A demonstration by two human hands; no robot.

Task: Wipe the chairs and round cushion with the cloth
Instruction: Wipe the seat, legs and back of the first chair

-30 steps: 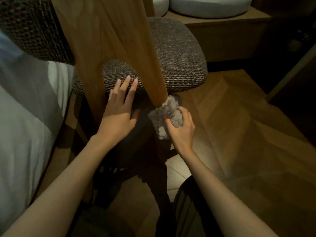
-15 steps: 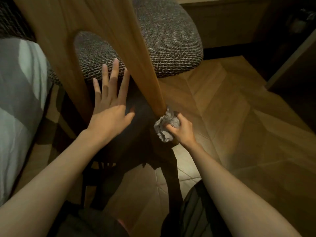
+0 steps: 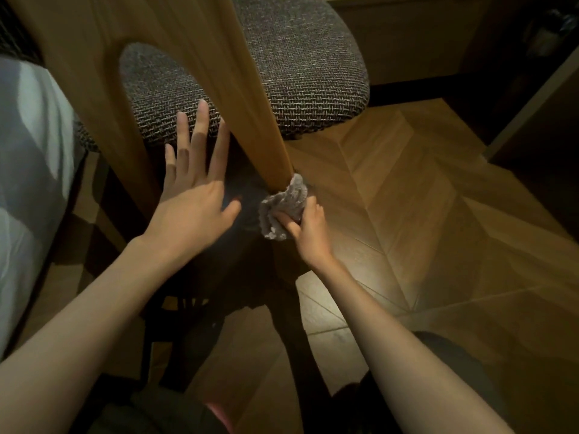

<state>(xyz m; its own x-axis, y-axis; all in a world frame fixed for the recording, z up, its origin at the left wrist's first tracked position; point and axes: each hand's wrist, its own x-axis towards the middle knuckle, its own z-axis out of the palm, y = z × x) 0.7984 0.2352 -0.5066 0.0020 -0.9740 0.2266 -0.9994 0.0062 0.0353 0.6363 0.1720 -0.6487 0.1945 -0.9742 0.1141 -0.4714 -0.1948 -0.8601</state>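
Observation:
A wooden chair with a grey-brown woven seat (image 3: 300,67) fills the upper middle of the head view. Its light wooden back leg (image 3: 244,98) slants down to the floor. My right hand (image 3: 308,228) grips a crumpled grey cloth (image 3: 283,208) and holds it against the foot of that leg. My left hand (image 3: 194,186) is spread flat with straight fingers, its fingertips over the rear edge of the seat, just left of the leg. The chair's other legs are lost in shadow beneath the seat.
A bed with white and grey bedding (image 3: 28,183) runs along the left edge. Herringbone wooden flooring (image 3: 423,214) spreads to the right. A dark wooden cabinet (image 3: 407,36) stands behind the chair, and a pale angled rail (image 3: 532,98) at far right.
My right hand has slid the cloth down the chair leg to its foot near the floor. My left hand has lifted off the seat edge and spread its fingers. The view has tilted lower.

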